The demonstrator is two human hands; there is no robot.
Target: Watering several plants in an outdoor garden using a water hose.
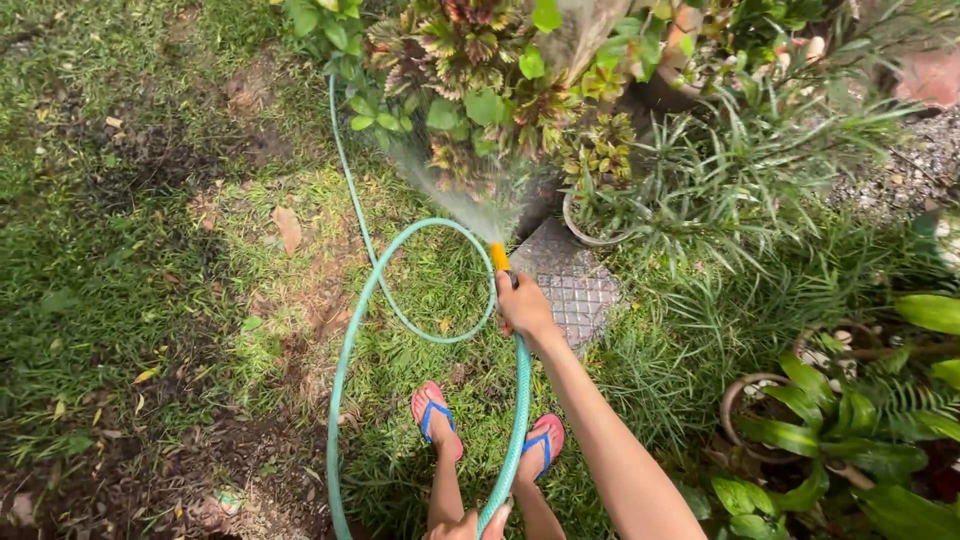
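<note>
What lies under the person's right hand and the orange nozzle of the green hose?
Beneath the right hand and orange nozzle lies a grey patterned paving slab amid grass. The hand and wrist cover the slab's left part.

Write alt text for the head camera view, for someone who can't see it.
Seen from above, a person's right hand grips a green hose behind its orange nozzle, spraying water at leafy plants. The left hand holds the hose lower down, near feet in red sandals on grass.
</note>
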